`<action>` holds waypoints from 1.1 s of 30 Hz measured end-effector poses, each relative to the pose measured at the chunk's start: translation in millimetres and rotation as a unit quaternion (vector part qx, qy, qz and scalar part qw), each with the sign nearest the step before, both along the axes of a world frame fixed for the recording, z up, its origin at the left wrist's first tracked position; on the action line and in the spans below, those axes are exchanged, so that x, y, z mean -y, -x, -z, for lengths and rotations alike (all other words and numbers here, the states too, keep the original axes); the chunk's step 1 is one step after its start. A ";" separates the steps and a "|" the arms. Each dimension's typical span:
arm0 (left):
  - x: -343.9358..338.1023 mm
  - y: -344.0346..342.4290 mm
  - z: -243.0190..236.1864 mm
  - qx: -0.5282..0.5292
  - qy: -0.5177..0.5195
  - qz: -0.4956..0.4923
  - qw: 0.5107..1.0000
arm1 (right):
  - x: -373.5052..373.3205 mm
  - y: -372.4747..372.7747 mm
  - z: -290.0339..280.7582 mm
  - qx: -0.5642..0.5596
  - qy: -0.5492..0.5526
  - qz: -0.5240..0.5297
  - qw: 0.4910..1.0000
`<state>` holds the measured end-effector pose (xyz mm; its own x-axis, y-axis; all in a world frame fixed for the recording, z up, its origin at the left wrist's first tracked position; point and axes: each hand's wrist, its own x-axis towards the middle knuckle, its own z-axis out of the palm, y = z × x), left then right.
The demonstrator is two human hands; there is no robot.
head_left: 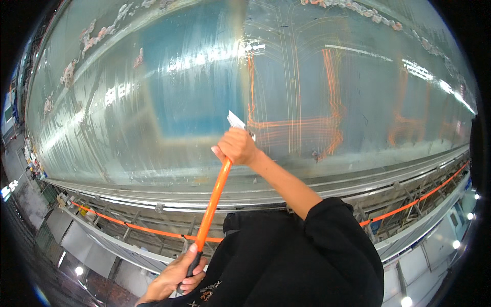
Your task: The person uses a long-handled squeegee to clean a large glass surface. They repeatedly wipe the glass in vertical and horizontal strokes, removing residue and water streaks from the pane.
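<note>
A long-handled scraper with an orange shaft (211,207) and a pale metal blade (236,120) slants across the space before me. Close below the blade, my right hand (239,147) is closed around the upper end of the shaft. Lower down and to the left, my left hand (176,276) grips the black handle end. The blade lies over a large glossy grey-green sheet (199,158), beside the right edge of a blue rectangular patch (197,87). Whether its edge touches the sheet, I cannot tell.
Orange streaks (302,123) mark the sheet right of the blade. Crumpled pinkish-white residue (96,38) clings along its far part. Metal rails (169,202) border the near side, with an orange strip (148,231) running below. Lamps (79,270) glow near the bottom.
</note>
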<state>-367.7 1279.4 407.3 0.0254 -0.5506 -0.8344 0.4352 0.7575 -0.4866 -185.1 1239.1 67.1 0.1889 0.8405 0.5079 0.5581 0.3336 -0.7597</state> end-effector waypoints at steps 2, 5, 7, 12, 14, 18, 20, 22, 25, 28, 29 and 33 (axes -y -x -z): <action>-36.4 -32.6 7.5 -0.012 0.004 -0.037 0.999 | -51.1 -39.9 5.4 0.015 -0.027 0.021 0.999; -92.6 -73.2 18.3 -0.020 -0.020 -0.083 0.996 | -152.6 -100.5 12.2 0.035 -0.084 0.028 0.995; -145.7 -87.8 52.4 0.044 -0.057 -0.138 0.988 | -217.5 -153.5 24.8 0.091 -0.117 0.008 0.989; -204.9 -149.3 94.6 0.134 -0.032 -0.285 0.949 | -298.4 -239.7 10.9 0.157 0.021 0.010 0.987; -184.5 -136.5 96.2 0.149 -0.028 -0.259 0.954 | -278.6 -225.6 14.3 0.142 0.000 -0.022 0.990; -68.1 -35.6 77.4 0.124 -0.002 -0.331 0.936 | -178.4 -117.9 21.8 0.089 0.033 -0.171 0.981; -2.5 21.1 60.4 0.085 -0.014 -0.274 0.958 | -103.4 -51.5 9.4 0.053 0.018 -0.146 0.988; 57.1 64.4 39.2 0.073 -0.011 -0.228 0.971 | -23.2 1.7 -4.7 0.016 0.007 -0.122 0.992; 131.4 114.0 13.0 0.065 -0.037 -0.111 0.991 | 88.5 63.8 -26.6 0.019 0.075 -0.069 0.995; 175.8 128.5 6.3 -0.049 -0.071 -0.013 0.996 | 151.4 89.3 -37.2 -0.001 0.098 -0.070 0.993; 187.3 120.7 6.9 -0.108 -0.082 -0.022 0.991 | 158.4 89.5 -39.6 -0.006 0.093 -0.076 0.993; 172.1 87.1 6.4 -0.188 -0.109 -0.034 0.976 | 125.2 57.5 -27.3 0.020 0.049 -0.096 0.994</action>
<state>-454.8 1107.3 400.9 -0.2736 -0.3668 -0.8892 0.2019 0.8820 -0.4259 -242.6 1113.9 94.4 0.0013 0.9049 0.4257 0.5222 0.3624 -0.7720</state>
